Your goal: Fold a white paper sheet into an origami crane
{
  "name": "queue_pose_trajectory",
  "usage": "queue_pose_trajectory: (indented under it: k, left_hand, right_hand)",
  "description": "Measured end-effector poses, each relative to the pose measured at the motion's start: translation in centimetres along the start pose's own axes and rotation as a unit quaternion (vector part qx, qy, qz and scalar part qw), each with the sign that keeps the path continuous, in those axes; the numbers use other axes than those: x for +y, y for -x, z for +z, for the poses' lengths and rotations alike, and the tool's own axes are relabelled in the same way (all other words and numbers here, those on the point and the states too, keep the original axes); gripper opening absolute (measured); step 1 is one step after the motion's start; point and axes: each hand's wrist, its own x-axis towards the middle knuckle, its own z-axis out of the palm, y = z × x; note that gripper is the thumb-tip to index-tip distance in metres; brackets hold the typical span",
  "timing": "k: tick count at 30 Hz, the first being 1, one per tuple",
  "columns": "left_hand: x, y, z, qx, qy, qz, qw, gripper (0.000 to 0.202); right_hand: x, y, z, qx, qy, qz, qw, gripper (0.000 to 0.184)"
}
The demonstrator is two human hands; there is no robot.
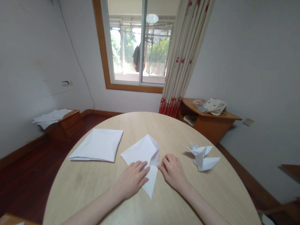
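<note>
A partly folded white sheet of paper (142, 148) lies on the round table in front of me, one narrow point aimed toward me and a raised flap along its right side. My left hand (134, 176) rests on its lower left part, fingers stretched out and lying flat over the paper. At the right edge, my right hand (172, 170) has its fingers curled, with thumb and forefinger closed at the paper's edge; the exact grip is partly hidden. Two folded paper cranes (199, 151) (207, 163) stand close together to the right of that hand.
A stack of white paper (98, 145) lies on the left of the pale wooden table (100, 193). Behind on the right, a wooden cabinet (208, 128) carries a cloth bag (215, 106). A low drawer unit (71, 123) with papers stands left, and a curtain (182, 59) hangs beside the window.
</note>
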Motion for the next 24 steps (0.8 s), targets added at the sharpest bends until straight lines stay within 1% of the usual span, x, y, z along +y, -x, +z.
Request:
queue_pose_trajectory:
  k: [3, 6, 9, 12, 19, 24]
  left_hand:
    - [-0.4, 0.1, 0.7, 0.02, 0.024, 0.006, 0.999, 0.033]
    - [-0.6, 0.1, 0.9, 0.019, 0.041, 0.007, 0.999, 0.034]
    - [-0.6, 0.1, 0.6, 0.006, 0.046, 0.006, 0.999, 0.034]
    - [-0.6, 0.1, 0.2, -0.002, 0.047, 0.006, 0.999, 0.034]
    - [-0.8, 0.0, 0.2, -0.003, 0.042, 0.007, 0.999, 0.032]
    - [-1.0, -0.1, -0.3, -0.015, 0.049, 0.006, 0.999, 0.032]
  right_hand:
    - [0.0, 0.0, 0.1, 0.001, 0.006, -0.02, 1.0, 0.032]
    - [-0.1, 0.1, 0.4, -0.018, -0.026, -0.009, 0.999, 0.032]
    - [-0.2, 0.3, 0.6, -0.059, -0.07, 0.016, 0.996, 0.03]
    - [-0.6, 0.3, 0.7, -0.093, -0.09, 0.032, 0.991, 0.025]
    - [-1.2, 0.0, 0.4, -0.121, -0.111, 0.018, 0.986, 0.022]
    - [-1.7, 0.1, 0.2, -0.136, -0.139, 0.009, 0.981, 0.022]
